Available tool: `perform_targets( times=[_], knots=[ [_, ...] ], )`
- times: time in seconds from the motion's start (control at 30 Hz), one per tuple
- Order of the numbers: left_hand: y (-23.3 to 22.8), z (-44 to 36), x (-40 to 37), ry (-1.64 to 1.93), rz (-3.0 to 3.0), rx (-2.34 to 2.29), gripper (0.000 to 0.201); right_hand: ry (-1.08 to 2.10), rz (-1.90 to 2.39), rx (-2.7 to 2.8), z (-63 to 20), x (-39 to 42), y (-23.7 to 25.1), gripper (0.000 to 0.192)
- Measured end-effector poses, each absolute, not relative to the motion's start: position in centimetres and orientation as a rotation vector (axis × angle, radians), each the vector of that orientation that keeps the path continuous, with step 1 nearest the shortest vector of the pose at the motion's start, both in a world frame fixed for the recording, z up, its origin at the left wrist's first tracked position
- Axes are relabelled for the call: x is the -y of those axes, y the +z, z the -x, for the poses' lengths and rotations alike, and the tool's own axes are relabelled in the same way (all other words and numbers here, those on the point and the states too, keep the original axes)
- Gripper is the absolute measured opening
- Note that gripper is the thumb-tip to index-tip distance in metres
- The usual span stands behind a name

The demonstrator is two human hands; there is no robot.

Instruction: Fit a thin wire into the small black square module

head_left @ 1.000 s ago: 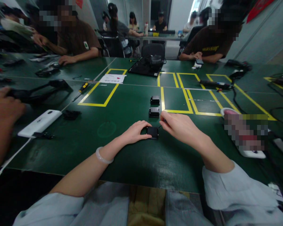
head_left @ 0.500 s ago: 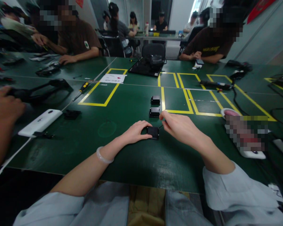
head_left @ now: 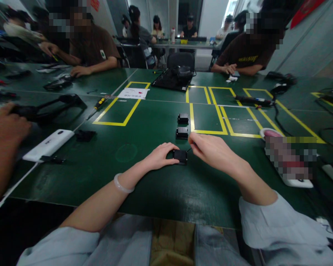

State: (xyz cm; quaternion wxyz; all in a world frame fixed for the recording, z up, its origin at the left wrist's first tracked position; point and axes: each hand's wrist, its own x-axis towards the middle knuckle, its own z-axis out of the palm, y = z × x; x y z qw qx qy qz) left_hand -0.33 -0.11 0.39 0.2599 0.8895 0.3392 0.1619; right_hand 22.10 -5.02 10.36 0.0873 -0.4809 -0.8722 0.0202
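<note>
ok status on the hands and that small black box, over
Left hand grips the small black box on the green table. Right hand pinches a thin wire at its right side. Two more black boxes sit just beyond, apart.

— Can you make out what the right hand (head_left: 211, 149) pinches? Its grip closes on something thin and dark, too small to tell.

— No. And the left hand (head_left: 159, 157) covers the near-left side of the small black square box (head_left: 180, 156), so that part is hidden.

— The pale flat device at the right of the dark green counter (head_left: 155, 192) is pixelated (head_left: 290, 162).

— And the bare forearm at the left (head_left: 2, 147) is blurred and cut off by the edge.
</note>
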Motion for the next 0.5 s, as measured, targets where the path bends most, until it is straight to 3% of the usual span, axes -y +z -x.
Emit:
perform_targets(
  times=[0.23, 0.5],
  knots=[
    [0.45, 0.34, 0.11, 0.439, -2.404, -0.92, 0.038, -0.066, 1.652, 2.597, -21.79, 4.65, 10.1, 0.026],
    [0.31, 0.32, 0.05, 0.442, -2.404, -0.928, 0.039, 0.03, 1.522, 2.562, -21.91, 5.02, 10.09, 0.018]
  ],
)
